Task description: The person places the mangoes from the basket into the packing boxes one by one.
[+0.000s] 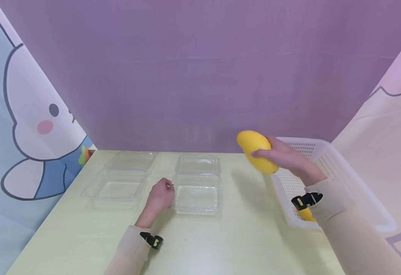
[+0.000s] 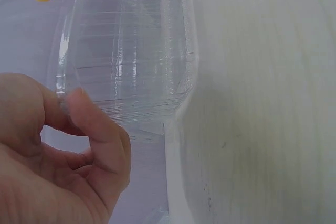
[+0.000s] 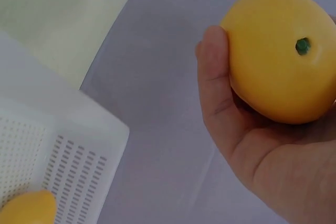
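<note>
A yellow mango (image 1: pixel 255 151) is gripped in my right hand (image 1: pixel 288 157), raised above the table's back right beside a white basket. In the right wrist view the mango (image 3: pixel 278 56) shows a small green stem spot, with the thumb and fingers curled round it. My left hand (image 1: pixel 160 194) pinches the left edge of a clear plastic clamshell box (image 1: pixel 198 196) lying with its lid up. Up close, thumb and forefinger of the left hand (image 2: pixel 68 150) meet at the box's rim (image 2: pixel 63 85). The box looks bare inside.
The white perforated basket (image 1: pixel 353 179) stands at the right; another mango (image 1: pixel 307 214) lies in it, partly behind the right sleeve. A second clear clamshell box (image 1: pixel 118 189) lies open at the left. A purple panel (image 1: pixel 200 76) rises behind the table (image 1: pixel 200 244).
</note>
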`<state>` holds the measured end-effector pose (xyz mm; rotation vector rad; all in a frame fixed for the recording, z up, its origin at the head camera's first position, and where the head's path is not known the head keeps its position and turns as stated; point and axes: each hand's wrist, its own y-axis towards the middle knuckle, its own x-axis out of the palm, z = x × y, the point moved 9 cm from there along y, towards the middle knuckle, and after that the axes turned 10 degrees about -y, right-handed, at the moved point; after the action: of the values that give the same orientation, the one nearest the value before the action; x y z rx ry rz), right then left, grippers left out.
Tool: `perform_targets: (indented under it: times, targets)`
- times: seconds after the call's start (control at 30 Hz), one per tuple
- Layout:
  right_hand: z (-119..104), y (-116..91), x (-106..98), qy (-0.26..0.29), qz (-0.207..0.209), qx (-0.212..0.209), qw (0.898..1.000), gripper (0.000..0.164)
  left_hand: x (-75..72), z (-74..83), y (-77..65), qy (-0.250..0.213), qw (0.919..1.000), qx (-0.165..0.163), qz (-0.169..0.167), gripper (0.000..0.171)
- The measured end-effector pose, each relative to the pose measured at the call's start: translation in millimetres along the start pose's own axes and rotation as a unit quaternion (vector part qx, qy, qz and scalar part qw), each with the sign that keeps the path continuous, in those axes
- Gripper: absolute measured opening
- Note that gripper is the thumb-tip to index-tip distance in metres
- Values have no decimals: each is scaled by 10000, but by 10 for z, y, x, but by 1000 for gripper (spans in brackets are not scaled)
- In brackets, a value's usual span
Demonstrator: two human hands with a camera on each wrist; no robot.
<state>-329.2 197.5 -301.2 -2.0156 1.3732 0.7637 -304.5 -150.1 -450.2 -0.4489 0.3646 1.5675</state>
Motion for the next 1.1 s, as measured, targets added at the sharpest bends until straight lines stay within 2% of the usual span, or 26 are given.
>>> perform_targets:
  times: [0.3, 0.8, 1.1]
  targets:
    - [-119, -44, 124, -49, 68, -22, 10000, 61, -5, 19, -11, -110, 9999, 23, -34, 28]
    - [-260, -240, 372, 196, 307, -139, 9992, 73, 33, 8, -5, -36, 9999, 95, 11, 26]
    - [-194, -227, 563, 592, 339, -361, 9970, 68, 25, 15, -21, -69, 9999, 68, 56, 26]
